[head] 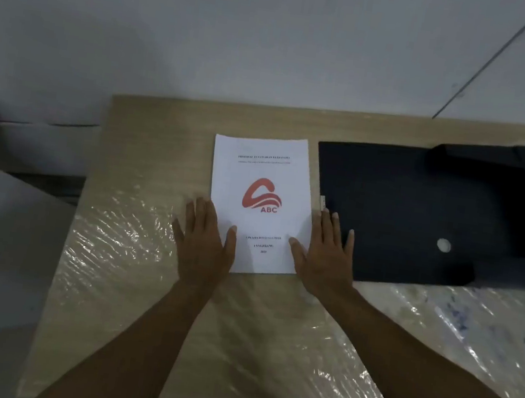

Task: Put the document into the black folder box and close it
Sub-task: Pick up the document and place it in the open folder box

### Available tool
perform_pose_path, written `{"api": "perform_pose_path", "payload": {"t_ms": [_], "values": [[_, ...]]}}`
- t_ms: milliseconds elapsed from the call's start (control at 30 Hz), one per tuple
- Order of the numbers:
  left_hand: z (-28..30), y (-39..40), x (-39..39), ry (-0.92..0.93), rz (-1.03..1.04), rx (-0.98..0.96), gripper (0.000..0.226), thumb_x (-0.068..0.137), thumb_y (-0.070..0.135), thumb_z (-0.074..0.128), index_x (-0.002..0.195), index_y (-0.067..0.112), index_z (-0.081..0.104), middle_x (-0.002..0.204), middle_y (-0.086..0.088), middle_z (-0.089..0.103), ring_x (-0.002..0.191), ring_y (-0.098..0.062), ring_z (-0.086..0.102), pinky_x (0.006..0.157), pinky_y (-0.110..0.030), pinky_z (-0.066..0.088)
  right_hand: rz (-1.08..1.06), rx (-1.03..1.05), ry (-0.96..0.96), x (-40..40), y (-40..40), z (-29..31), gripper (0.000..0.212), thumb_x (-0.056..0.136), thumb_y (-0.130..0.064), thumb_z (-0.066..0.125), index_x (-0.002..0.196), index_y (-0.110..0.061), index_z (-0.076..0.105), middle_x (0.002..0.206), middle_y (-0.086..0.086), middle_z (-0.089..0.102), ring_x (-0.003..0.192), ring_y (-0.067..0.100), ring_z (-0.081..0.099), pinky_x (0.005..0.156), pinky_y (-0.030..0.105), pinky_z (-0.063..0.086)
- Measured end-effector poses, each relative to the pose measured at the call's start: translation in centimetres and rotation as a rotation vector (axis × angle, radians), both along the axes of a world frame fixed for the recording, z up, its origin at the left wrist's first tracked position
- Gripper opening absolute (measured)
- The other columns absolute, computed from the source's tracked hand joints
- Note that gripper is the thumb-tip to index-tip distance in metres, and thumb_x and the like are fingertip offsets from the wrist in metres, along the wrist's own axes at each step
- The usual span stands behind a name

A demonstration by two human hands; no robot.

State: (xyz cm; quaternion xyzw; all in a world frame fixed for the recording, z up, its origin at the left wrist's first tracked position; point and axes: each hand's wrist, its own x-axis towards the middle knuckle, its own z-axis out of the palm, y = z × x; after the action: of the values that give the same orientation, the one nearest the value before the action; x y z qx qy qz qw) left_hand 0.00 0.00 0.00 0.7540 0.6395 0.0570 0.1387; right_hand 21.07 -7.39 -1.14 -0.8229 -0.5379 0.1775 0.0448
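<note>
A white document (262,179) with a red ABC logo lies flat on the wooden table (147,158), near its middle. My left hand (204,241) rests flat on the document's lower left edge, fingers spread. My right hand (325,256) lies flat over its lower right edge, fingertips reaching the rim of the black folder box (418,211). That box sits just right of the document, lying flat, with a round white button on its surface. Neither hand holds anything.
Crinkled clear plastic film (123,248) covers the near part of the table. A grey wall rises behind the table's far edge. The table's left edge drops to a grey floor.
</note>
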Motion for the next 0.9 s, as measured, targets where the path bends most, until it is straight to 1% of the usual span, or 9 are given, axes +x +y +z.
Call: {"api": "perform_pose_path", "payload": {"t_ms": [100, 167, 300, 400, 500, 567, 667, 767, 900], "values": [[-0.7, -0.4, 0.0, 0.069, 0.084, -0.084, 0.081, 0.1, 0.05, 0.041, 0.158, -0.001, 0.017, 0.17, -0.019, 0.014, 0.159, -0.032, 0.007, 0.125, -0.062, 0.008, -0.055, -0.032, -0.01, -0.9, -0.2, -0.8, 0.086, 0.102, -0.064, 0.026, 0.164, -0.012, -0.003, 0.176, 0.007, 0.0, 0.163, 0.025, -0.006, 0.131, 0.058, -0.004], [-1.2, -0.7, 0.1, 0.075, 0.126, -0.116, 0.082, 0.1, 0.051, 0.04, 0.157, -0.003, 0.016, 0.169, -0.021, 0.014, 0.159, -0.032, 0.007, 0.124, -0.064, 0.01, -0.093, -0.004, 0.01, -1.4, -0.2, -1.0, 0.084, 0.104, -0.062, 0.029, 0.164, -0.011, -0.001, 0.176, 0.007, 0.0, 0.163, 0.025, -0.006, 0.131, 0.058, -0.004], [-1.4, -1.0, 0.4, 0.031, 0.129, -0.105, 0.076, 0.101, 0.047, 0.041, 0.156, -0.002, 0.022, 0.168, -0.019, 0.021, 0.158, -0.031, 0.013, 0.124, -0.062, 0.014, -0.176, 0.08, 0.111, -2.1, 0.4, -0.6, 0.074, 0.106, -0.051, 0.037, 0.162, -0.008, 0.018, 0.174, 0.009, 0.016, 0.163, 0.026, 0.002, 0.131, 0.059, -0.002], [-1.2, -1.2, 0.6, -0.049, 0.16, -0.059, 0.069, 0.101, 0.038, 0.047, 0.155, 0.0, 0.028, 0.166, -0.016, 0.03, 0.157, -0.03, 0.021, 0.123, -0.057, 0.019, -0.286, 0.169, 0.199, -2.6, 0.7, 0.0, 0.06, 0.103, -0.039, 0.051, 0.153, -0.009, 0.038, 0.164, 0.009, 0.038, 0.158, 0.028, 0.023, 0.131, 0.058, 0.006], [-0.8, -1.3, 0.8, -0.192, 0.246, 0.002, 0.057, 0.099, 0.024, 0.052, 0.151, 0.003, 0.04, 0.156, -0.015, 0.047, 0.146, -0.033, 0.04, 0.117, -0.052, 0.032, -0.434, 0.206, 0.221, -3.2, 1.4, 0.7, 0.042, 0.098, -0.033, 0.059, 0.135, -0.013, 0.055, 0.143, 0.007, 0.057, 0.137, 0.027, 0.049, 0.12, 0.055, 0.032], [-0.5, -1.3, 1.1, -0.296, 0.267, 0.011, 0.05, 0.099, 0.013, 0.05, 0.149, 0.005, 0.045, 0.147, -0.017, 0.056, 0.136, -0.036, 0.049, 0.11, -0.049, 0.04, -0.511, 0.211, 0.304, -3.7, 1.9, 1.2, 0.035, 0.099, -0.028, 0.06, 0.13, -0.015, 0.056, 0.135, 0.007, 0.06, 0.126, 0.027, 0.056, 0.111, 0.053, 0.042], [0.1, -1.2, 1.8, -0.467, 0.321, 0.003, 0.049, 0.101, 0.002, 0.043, 0.149, 0.004, 0.044, 0.139, -0.021, 0.06, 0.127, -0.038, 0.057, 0.105, -0.044, 0.045, -0.63, 0.261, 0.514, -4.4, 2.5, 1.9, 0.033, 0.102, -0.02, 0.055, 0.134, -0.015, 0.05, 0.132, 0.009, 0.062, 0.117, 0.029, 0.063, 0.098, 0.052, 0.057], [0.7, -1.3, 2.3, -0.545, 0.343, 0.019, 0.05, 0.1, -0.003, 0.042, 0.15, 0.001, 0.044, 0.139, -0.024, 0.061, 0.128, -0.038, 0.059, 0.109, -0.045, 0.048, -0.644, 0.269, 0.594, -4.7, 2.6, 2.4, 0.044, 0.103, -0.008, 0.048, 0.146, -0.018, 0.045, 0.131, 0.01, 0.061, 0.12, 0.028, 0.062, 0.099, 0.05, 0.058], [1.5, -1.2, 2.4, -0.6, 0.324, 0.048, 0.047, 0.1, -0.004, 0.043, 0.146, 0.0, 0.05, 0.139, -0.023, 0.063, 0.127, -0.034, 0.063, 0.109, -0.044, 0.05, -0.504, 0.275, 0.521, -3.9, 2.2, 3.1, 0.056, 0.101, 0.002, 0.046, 0.155, -0.013, 0.04, 0.13, 0.018, 0.059, 0.12, 0.03, 0.06, 0.102, 0.049, 0.056]]}}
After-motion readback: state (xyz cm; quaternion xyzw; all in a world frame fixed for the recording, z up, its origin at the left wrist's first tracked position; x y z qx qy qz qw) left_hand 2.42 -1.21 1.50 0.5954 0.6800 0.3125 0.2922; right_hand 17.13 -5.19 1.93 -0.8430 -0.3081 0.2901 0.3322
